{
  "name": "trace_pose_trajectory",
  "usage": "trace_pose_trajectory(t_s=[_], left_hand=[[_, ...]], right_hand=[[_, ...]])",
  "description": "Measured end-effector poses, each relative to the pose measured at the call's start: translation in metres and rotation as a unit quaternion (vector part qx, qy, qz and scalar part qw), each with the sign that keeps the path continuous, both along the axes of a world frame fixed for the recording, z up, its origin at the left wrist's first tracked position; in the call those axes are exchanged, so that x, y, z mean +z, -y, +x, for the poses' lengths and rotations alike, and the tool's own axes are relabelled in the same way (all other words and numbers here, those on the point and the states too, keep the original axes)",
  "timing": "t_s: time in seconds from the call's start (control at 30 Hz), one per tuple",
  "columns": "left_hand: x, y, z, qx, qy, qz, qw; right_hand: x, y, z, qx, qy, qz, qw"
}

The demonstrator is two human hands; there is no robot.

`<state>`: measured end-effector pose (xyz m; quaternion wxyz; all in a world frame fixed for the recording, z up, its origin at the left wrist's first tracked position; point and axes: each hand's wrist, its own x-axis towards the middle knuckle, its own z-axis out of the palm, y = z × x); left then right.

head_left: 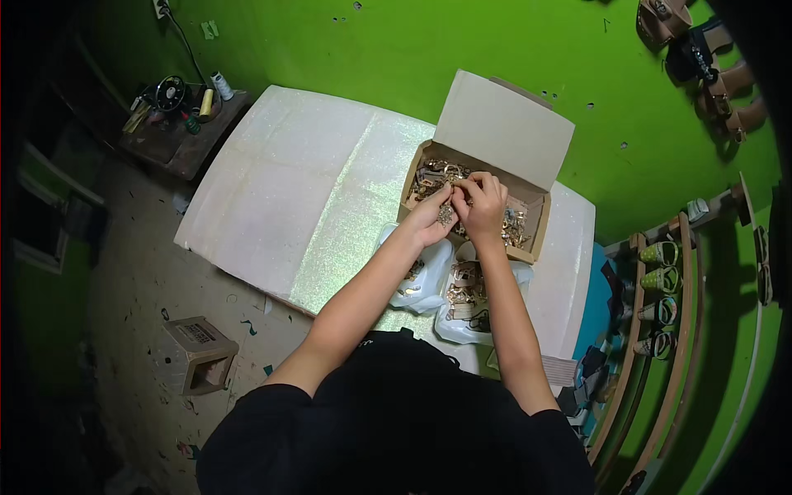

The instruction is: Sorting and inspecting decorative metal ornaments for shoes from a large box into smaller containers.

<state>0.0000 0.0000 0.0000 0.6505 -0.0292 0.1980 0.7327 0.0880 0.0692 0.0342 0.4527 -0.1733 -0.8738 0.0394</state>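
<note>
The left hand point(426, 223) is palm up and cupped open, with small, knobbly metal pieces point(446, 215) lying on the palm. The right hand point(484, 210) bends over it, thumb and fingertips drawn together near the left fingertips; whether they pinch a piece is too small to tell. Both are over a brown cardboard box point(541, 224), its plain pale lid point(505, 124) raised behind. Inside lies a jumble of gold-coloured and dark metal fittings point(516, 228), some looped.

Just nearer the person are two whitish, translucent plastic containers: the left container point(422, 290), partly under the left forearm, holds some metal pieces, and the right container point(462, 333) more gold-coloured and dark ones. All rest on a table point(260, 181) covered in whitish sheeting with a glittery, iridescent strip point(334, 239).

Farther out, a boxy stool point(195, 336) bears dark printing on top. Strappy sandals point(658, 280) sit on a wooden rack point(678, 330) by the green wall point(371, 54).
</note>
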Motion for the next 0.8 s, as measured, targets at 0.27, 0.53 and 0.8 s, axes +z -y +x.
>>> trace_pose_trajectory(t_s=[0.27,0.53,0.8], left_hand=[[-0.004,0.002,-0.004,0.004,-0.002,0.019,1.0],[-0.005,-0.003,-0.003,0.006,0.021,-0.001,1.0],[-0.015,-0.004,-0.007,-0.013,0.036,0.022,0.999]], right_hand=[[0.009,0.005,0.0,0.008,0.014,-0.056,0.998],[0.017,-0.002,0.004,0.031,0.052,-0.03,0.998],[0.009,-0.001,0.001,0.014,0.056,-0.056,0.997]])
